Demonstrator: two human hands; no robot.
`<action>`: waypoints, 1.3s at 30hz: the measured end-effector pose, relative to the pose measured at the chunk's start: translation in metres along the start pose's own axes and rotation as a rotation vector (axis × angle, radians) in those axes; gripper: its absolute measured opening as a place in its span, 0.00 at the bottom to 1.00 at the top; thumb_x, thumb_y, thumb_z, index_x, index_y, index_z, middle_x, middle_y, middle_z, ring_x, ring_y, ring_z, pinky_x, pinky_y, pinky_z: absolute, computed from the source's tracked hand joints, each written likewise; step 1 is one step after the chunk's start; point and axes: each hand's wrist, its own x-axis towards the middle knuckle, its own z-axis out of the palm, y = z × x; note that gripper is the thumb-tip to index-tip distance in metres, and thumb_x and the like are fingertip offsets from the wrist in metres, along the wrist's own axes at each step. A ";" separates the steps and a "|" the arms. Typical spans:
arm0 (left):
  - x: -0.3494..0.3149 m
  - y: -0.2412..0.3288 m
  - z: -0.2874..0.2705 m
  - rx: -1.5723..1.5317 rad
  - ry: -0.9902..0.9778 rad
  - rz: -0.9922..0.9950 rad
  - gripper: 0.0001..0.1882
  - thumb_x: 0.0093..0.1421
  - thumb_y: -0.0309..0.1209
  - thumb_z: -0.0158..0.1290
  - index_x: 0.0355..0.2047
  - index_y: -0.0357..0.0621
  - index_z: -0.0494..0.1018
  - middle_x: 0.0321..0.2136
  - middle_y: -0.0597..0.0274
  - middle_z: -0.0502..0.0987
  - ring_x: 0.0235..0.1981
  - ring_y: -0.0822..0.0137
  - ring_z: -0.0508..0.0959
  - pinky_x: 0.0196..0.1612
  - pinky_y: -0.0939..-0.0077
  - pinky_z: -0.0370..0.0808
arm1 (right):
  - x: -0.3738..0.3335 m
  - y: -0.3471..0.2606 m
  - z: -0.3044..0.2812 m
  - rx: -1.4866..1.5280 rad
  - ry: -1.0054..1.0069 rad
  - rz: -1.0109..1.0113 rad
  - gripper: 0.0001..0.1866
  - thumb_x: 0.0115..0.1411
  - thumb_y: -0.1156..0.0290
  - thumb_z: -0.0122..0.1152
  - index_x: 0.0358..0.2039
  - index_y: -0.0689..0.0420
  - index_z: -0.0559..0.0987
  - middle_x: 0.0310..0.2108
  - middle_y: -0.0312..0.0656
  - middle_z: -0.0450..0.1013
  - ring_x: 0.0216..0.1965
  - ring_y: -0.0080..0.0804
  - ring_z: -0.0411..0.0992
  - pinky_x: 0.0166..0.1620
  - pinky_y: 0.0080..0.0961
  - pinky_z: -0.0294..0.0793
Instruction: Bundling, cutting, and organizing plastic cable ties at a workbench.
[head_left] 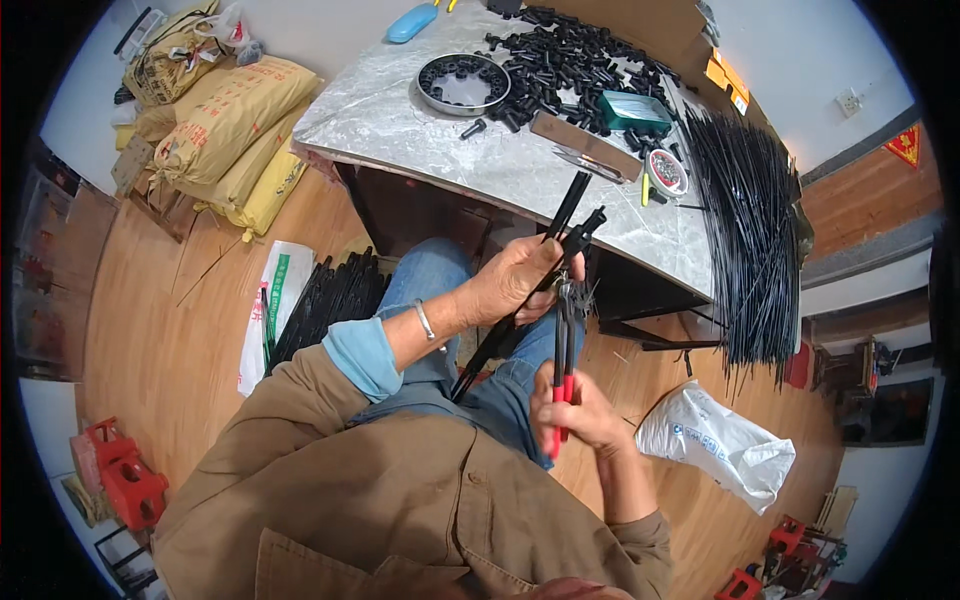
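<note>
My left hand [522, 280], with a silver bangle on its wrist, is closed around several long black rods [567, 205]. They slant from my lap up toward the table edge, and one carries a thicker black fitting [583, 234] near its upper end. My right hand [582, 412] grips a pair of long pincers [563, 350] by their red handles. The pincers' metal head meets the rods just beside my left fingers, where thin wire-like ends stick out. Whether the jaws bite on anything is hidden by the fingers.
On the marbled table [390, 115] lie a heap of black fittings [570, 60], a round metal tray [463, 82], a green box [635, 113], scissors [590, 165] and a bundle of thin black rods [740, 240]. More rods [330, 310], a white sack [715, 445] and yellow sacks [230, 125] surround me.
</note>
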 end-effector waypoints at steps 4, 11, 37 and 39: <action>-0.004 0.001 0.000 0.046 0.101 -0.024 0.34 0.59 0.63 0.40 0.39 0.40 0.69 0.11 0.73 0.59 0.10 0.81 0.59 0.13 0.87 0.57 | 0.001 -0.012 0.002 -0.836 0.407 -0.191 0.22 0.52 0.80 0.49 0.49 0.59 0.63 0.32 0.41 0.71 0.25 0.27 0.70 0.28 0.20 0.71; -0.004 0.005 0.000 0.029 0.052 -0.057 0.35 0.59 0.64 0.40 0.38 0.39 0.69 0.11 0.73 0.59 0.10 0.81 0.59 0.13 0.86 0.57 | -0.010 -0.004 0.004 -0.464 0.488 -0.224 0.12 0.61 0.70 0.55 0.43 0.60 0.70 0.27 0.41 0.71 0.21 0.27 0.70 0.25 0.21 0.71; -0.004 -0.002 0.003 0.112 0.080 0.048 0.29 0.61 0.58 0.43 0.38 0.40 0.69 0.12 0.72 0.61 0.11 0.83 0.63 0.12 0.88 0.59 | -0.025 -0.034 -0.011 -1.338 0.557 -0.672 0.13 0.60 0.76 0.53 0.46 0.61 0.68 0.31 0.47 0.74 0.20 0.30 0.72 0.27 0.26 0.76; -0.004 0.000 0.007 0.116 0.061 0.042 0.29 0.61 0.58 0.43 0.39 0.40 0.69 0.12 0.72 0.61 0.11 0.82 0.63 0.12 0.88 0.59 | -0.036 -0.033 -0.001 -0.302 0.364 -0.103 0.13 0.64 0.65 0.52 0.44 0.60 0.69 0.27 0.48 0.73 0.19 0.32 0.72 0.25 0.26 0.75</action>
